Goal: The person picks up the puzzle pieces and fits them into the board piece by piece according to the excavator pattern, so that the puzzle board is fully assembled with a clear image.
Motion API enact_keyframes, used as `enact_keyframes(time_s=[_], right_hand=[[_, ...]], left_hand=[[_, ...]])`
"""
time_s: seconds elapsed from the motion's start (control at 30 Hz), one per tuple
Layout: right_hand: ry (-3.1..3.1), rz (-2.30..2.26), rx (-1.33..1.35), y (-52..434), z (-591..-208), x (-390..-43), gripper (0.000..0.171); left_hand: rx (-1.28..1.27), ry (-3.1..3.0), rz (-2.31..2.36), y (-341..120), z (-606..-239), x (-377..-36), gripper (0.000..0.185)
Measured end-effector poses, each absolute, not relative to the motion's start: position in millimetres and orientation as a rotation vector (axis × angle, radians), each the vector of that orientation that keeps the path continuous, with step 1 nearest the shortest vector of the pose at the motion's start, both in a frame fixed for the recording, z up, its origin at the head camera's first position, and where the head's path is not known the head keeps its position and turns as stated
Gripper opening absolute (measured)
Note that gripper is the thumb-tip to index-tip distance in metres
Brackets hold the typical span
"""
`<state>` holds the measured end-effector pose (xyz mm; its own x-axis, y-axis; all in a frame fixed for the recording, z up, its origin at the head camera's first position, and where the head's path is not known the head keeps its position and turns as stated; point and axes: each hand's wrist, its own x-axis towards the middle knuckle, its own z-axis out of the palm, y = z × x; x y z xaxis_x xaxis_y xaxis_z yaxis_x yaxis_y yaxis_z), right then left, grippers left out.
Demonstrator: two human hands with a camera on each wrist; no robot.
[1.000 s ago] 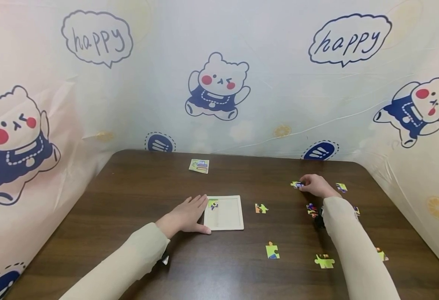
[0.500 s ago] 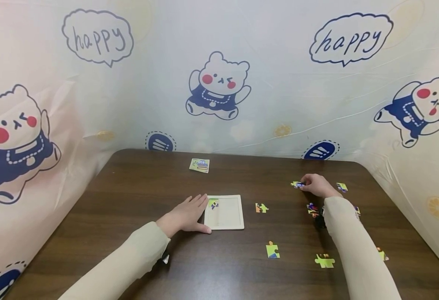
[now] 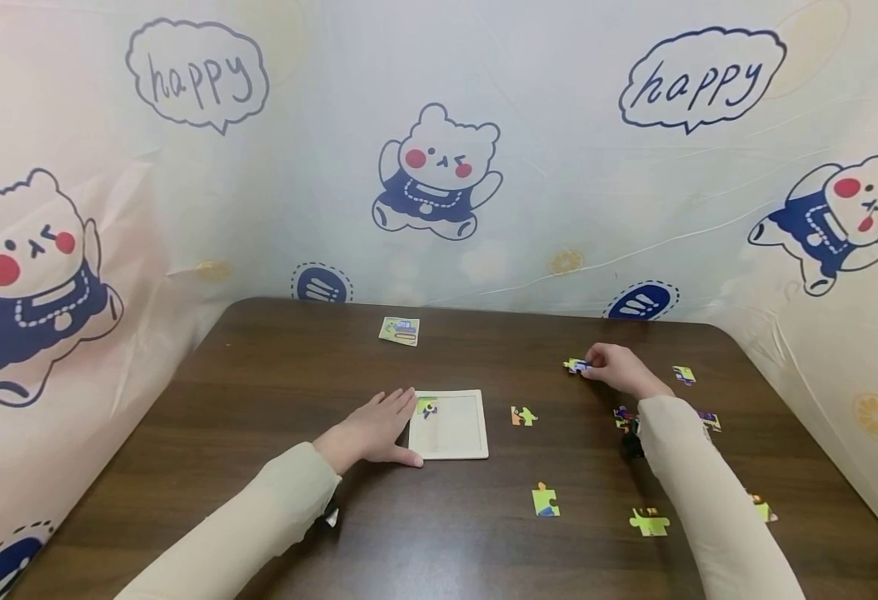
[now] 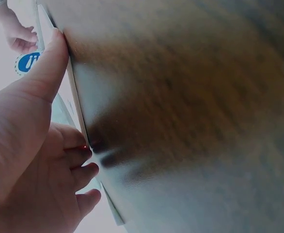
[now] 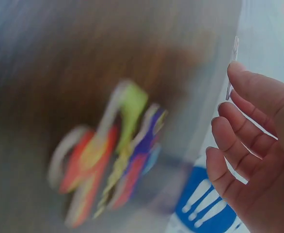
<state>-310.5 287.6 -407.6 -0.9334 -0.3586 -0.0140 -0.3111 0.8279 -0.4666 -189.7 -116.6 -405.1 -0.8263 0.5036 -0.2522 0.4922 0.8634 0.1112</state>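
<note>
In the head view my left hand rests at the left edge of a white square puzzle tray, thumb near its lower corner and fingertips at its upper corner. Inside the tray's upper left corner sits a green puzzle piece. My right hand, back right, pinches a yellow-green and blue puzzle piece between thumb and fingers. The right wrist view shows that piece edge-on at the thumb tip, apart from the table. Below the right wrist lies a red and blue piece, partly covered by the sleeve.
Loose pieces lie around: an orange-green one, a green one, another green one, one at the far right and one beside the right sleeve. A small picture card lies at the back of the brown table.
My right hand has moved a little to the left with the pinched puzzle piece, uncovering more of the piece beside the right sleeve. The left hand and tray have stayed put.
</note>
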Motion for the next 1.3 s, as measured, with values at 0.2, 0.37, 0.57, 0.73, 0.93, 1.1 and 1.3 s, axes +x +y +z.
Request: enact_keyframes(time_s=[0.2, 0.37, 0.57, 0.73, 0.93, 1.1, 1.3], right_hand=[[2.902, -0.794, -0.615, 256, -401, -307, 0.018], [2.865, -0.843, -0.639, 227, -398, -300, 0.019], [2.839, -0.816, -0.752, 193, -395, -288, 0.017], [2.822, -0.757, -0.847, 165, -392, -274, 0.017], [2.832, -0.661, -0.931, 136, -394, -259, 0.016], [2.824, -0.609, -0.929, 117, -399, -252, 0.018], [2.801, -0.583, -0.96, 103, -407, -250, 0.019]], left_hand=[[0.742, 2.761, 0.056, -118, -408, -191, 0.097], [0.748, 2.763, 0.054, -118, -408, -191, 0.097], [0.761, 2.764, 0.05, -117, -405, -191, 0.096], [0.755, 2.764, 0.071, -117, -405, -189, 0.095], [0.742, 2.762, 0.081, -117, -404, -189, 0.096], [0.748, 2.759, 0.079, -118, -404, -189, 0.095], [0.743, 2.764, 0.097, -119, -407, -190, 0.096]])
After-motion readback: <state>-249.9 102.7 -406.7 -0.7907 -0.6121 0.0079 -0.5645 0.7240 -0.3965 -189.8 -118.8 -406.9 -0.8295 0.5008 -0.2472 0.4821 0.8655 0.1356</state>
